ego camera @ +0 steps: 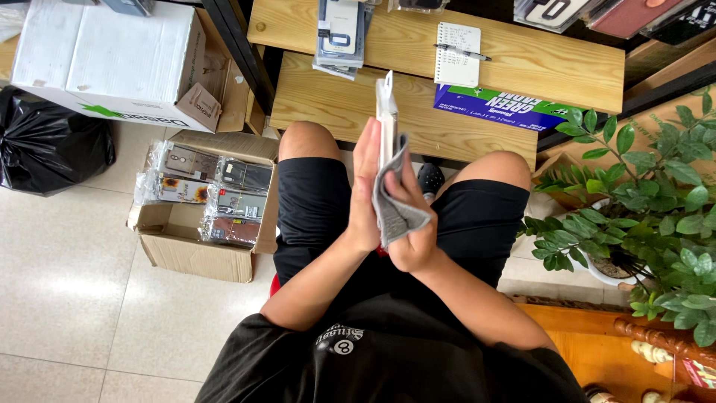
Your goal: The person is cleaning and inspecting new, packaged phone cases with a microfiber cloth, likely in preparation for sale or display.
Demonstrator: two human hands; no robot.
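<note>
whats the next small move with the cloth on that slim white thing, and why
Probably slide the grey cloth up toward the top end of the slim white item. The right hand presses the cloth against its lower part only, the upper part stands bare above it, and the left hand braces it upright from the other side, so it looks steady enough for the stroke.

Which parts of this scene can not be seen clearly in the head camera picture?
- The white phone-shaped item: seen edge-on, so its faces are hidden.
- Left hand: its palm side is turned away, against the item.
- Right hand: the grey cloth covers its fingers.
- Cardboard box: glossy wrap blurs the packed cases inside.
- Potted plant: cut off by the right edge.
</note>
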